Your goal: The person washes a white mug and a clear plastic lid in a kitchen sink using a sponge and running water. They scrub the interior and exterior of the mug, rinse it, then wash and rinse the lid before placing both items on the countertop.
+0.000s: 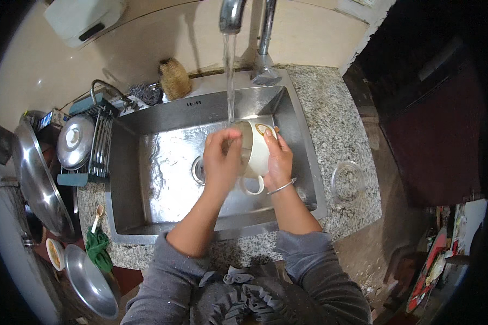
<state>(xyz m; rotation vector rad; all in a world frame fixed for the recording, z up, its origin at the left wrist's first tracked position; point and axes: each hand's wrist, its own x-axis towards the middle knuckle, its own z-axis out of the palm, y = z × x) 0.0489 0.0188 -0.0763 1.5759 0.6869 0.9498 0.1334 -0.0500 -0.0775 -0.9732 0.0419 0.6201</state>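
My right hand (279, 156) grips a white mug (261, 152) tilted on its side over the steel sink, its opening turned to the left and its handle pointing down. At the mouth of the mug is my left hand (223, 156), blurred, with fingers bent near the rim; whether it holds anything cannot be told. Water runs from the faucet (231, 18) in a thin stream that falls just behind my left hand and the mug. Below, the sink basin (166, 191) is wet, and its drain (198, 170) is partly hidden by my left hand.
A dish rack (99, 146) with a metal lid (76, 140) stands left of the sink. Behind the basin are a tan scrubber (175, 79) and a dark scouring pad (146, 94). A clear round lid (348, 182) lies on the right granite counter, a green cloth (98, 248) at front left.
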